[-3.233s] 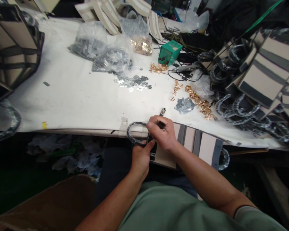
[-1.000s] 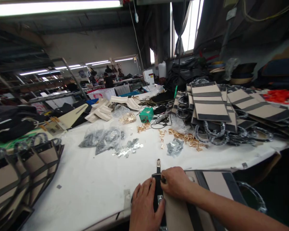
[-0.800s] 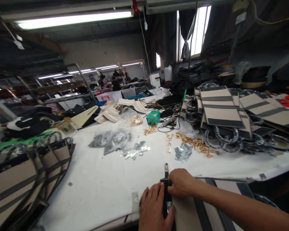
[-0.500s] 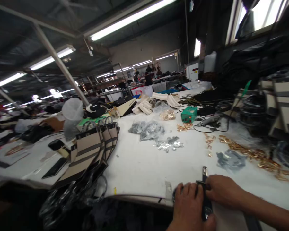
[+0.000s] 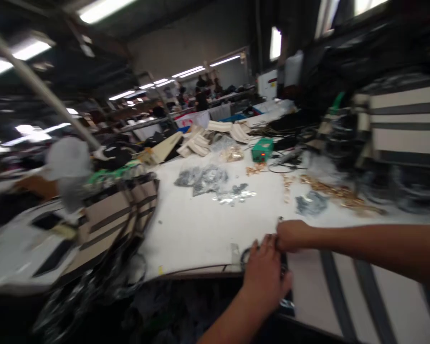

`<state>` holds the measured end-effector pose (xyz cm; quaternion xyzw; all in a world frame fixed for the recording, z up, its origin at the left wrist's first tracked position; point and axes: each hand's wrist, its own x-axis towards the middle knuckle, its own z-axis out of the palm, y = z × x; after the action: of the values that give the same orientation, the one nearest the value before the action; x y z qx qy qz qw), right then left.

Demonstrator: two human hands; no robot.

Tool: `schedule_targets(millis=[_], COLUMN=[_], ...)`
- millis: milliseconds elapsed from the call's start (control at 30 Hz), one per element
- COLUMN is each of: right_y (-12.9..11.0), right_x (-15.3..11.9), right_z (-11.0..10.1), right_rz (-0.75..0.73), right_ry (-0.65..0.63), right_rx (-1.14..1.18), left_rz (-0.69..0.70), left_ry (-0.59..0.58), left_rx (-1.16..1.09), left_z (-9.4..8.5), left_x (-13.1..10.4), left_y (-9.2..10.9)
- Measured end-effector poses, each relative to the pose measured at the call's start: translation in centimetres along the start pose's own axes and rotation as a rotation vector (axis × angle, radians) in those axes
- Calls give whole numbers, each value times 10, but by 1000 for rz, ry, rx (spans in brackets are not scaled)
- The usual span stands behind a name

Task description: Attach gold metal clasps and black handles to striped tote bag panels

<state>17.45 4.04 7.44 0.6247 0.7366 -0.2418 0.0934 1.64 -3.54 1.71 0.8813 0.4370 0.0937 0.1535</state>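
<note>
sitting beyond panel (image 5: 310, 291): green box (image 5: 262, 150), silvery plates (image 5: 232, 195); left hand (image 5: 263, 277) spread, right hand (image 5: 292, 235), grip unclear.

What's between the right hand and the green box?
Head view: small gold pieces nearer the right hand, a black cord nearer the box.
</note>
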Motion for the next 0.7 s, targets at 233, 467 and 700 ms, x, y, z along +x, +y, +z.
schedule_targets(millis=[233, 467, 700], right_y=[14, 87, 171], right_x=[9, -15, 10], right_z=[-13, -15, -21], right_rz=[30, 83, 328], right_ry=[-140, 257, 429], right_rx=[65, 204, 179], left_rz=[73, 89, 119], left_ry=[40, 83, 51], left_rx=[191, 149, 36], left_z=[3, 6, 6], left_x=[17, 13, 22], left_y=[-13, -24, -44])
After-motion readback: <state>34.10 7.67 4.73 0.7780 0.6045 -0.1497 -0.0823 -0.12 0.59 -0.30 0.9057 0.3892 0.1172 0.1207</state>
